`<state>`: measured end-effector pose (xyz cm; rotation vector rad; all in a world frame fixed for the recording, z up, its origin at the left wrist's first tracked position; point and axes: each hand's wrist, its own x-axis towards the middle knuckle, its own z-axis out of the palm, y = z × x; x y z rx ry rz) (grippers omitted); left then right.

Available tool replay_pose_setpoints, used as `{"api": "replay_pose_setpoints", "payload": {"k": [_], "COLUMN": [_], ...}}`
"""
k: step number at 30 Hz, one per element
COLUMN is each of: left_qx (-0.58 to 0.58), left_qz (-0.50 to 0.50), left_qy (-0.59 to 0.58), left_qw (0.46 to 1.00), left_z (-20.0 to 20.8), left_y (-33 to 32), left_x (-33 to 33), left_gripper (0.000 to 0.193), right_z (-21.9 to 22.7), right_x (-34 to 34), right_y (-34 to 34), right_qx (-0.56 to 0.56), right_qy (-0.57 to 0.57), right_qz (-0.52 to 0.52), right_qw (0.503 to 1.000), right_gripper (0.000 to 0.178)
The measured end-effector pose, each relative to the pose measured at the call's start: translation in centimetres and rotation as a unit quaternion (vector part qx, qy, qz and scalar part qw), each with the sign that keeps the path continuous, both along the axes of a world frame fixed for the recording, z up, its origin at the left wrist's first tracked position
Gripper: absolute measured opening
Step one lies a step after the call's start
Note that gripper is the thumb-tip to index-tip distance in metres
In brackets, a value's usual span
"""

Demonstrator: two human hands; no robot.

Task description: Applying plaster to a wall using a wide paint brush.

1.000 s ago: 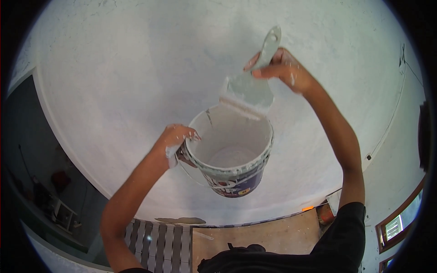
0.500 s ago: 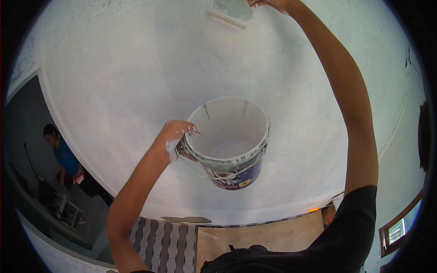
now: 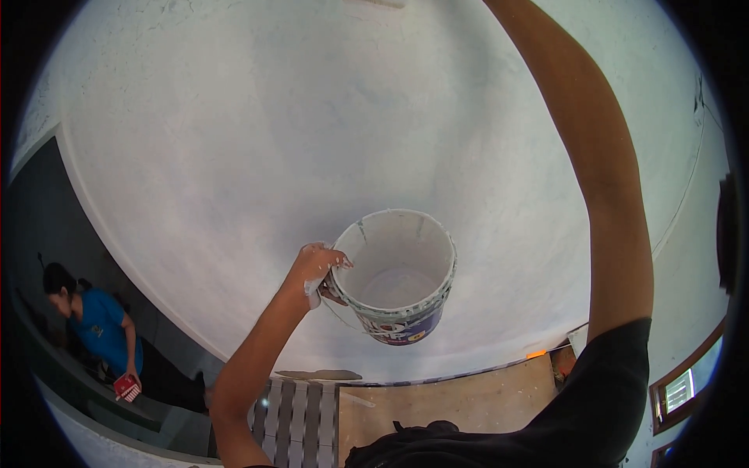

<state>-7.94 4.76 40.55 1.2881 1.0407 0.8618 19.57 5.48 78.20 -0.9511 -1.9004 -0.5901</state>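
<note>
My left hand point(image 3: 317, 265), spotted with white paint or filler, grips the left rim of a plastic bucket point(image 3: 402, 321) in front of the white wall point(image 3: 257, 156). The fingers curl over the rim with the thumb at the outside. White smears coat the bucket's inside, and its printed outer side is partly dark blue. A thin wire handle point(image 3: 337, 313) hangs slack. My right arm point(image 3: 605, 156) reaches up past the top edge, so my right hand is out of the picture. Only the pale lower edge of a flat, wide tool point(image 3: 381, 2) shows at the top, against the wall.
Through a doorway on the left, a person in a blue shirt point(image 3: 105, 327) stands with a red and white box point(image 3: 126, 388). Below lie striped floor tiles point(image 3: 292, 417) and a brown board point(image 3: 460, 405). A wooden-framed window point(image 3: 677, 394) is at the lower right.
My left hand and the bucket have come lower. My right hand and the flat tool have moved up, the hand out of view. The person in the doorway has stepped nearer.
</note>
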Motion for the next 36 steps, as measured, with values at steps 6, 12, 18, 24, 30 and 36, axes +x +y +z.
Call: {"api": "replay_pose_setpoints", "payload": {"k": [6,12,18,24,30,36], "left_qx": [0.012,0.003,-0.004,-0.003,0.0,-0.011], "left_qz": [0.011,0.007,0.017,0.026,0.026,0.038], "left_qy": [0.01,0.012,0.014,0.008,0.02,0.028], "left_qw": [1.0,1.0,1.0,1.0,0.999,0.999], "left_z": [-0.3,-0.2,0.1,0.3,0.0,0.4], "left_y": [0.1,0.7,0.5,0.5,0.9,0.8], "left_x": [0.5,0.6,0.8,0.9,0.2,0.5], "left_gripper": [0.029,0.027,0.025,0.022,0.028,0.029], "right_z": [0.3,-1.2,3.8,7.8,6.1,-0.8], "right_x": [0.9,-0.3,0.8,1.7,1.1,4.0], "right_y": [-1.0,0.0,-2.8,-3.2,-4.4,-2.7], "right_qx": [-0.04,-0.127,-0.192,0.064,0.069,-0.099], "right_qy": [0.014,-0.08,-0.073,-0.077,-0.016,-0.047], "right_qz": [0.07,0.015,0.013,-0.098,-0.078,-0.074], "right_qw": [0.997,0.989,0.978,0.99,0.994,0.991], "right_gripper": [0.029,0.03,0.037,0.042,0.038,0.033]}}
